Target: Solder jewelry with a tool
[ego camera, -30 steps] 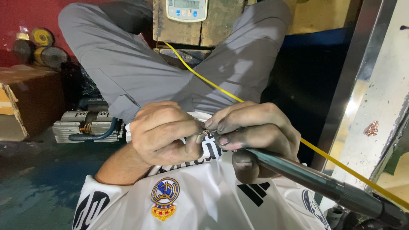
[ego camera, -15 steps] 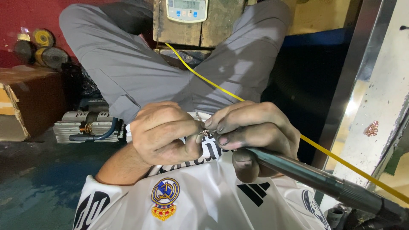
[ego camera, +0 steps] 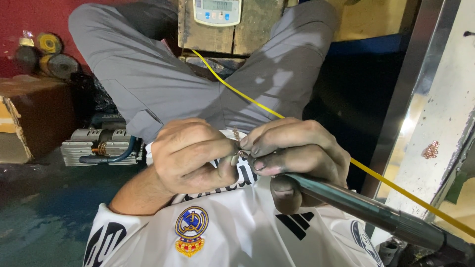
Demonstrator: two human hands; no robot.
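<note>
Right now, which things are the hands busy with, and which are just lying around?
Busy with:
- left hand and right hand, pinching a tiny coppery metal piece between them
- long dark metal rod tool, held in the right hand

Lying around:
- thin yellow cable
- small white digital scale
- grey metal machine with blue hose
- round abrasive discs

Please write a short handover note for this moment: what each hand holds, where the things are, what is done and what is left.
Left hand: closed, its fingers pinching a small metal piece at chest height.
Right hand: fingertips on the same piece, lower fingers around a dark tool handle that runs off to the lower right.
A yellow cable runs across the lap, from the wooden box carrying a digital scale to the right edge. A grey machine sits on the floor at left.
Done and left: the piece is too small to judge; both hands are working on it.
</note>
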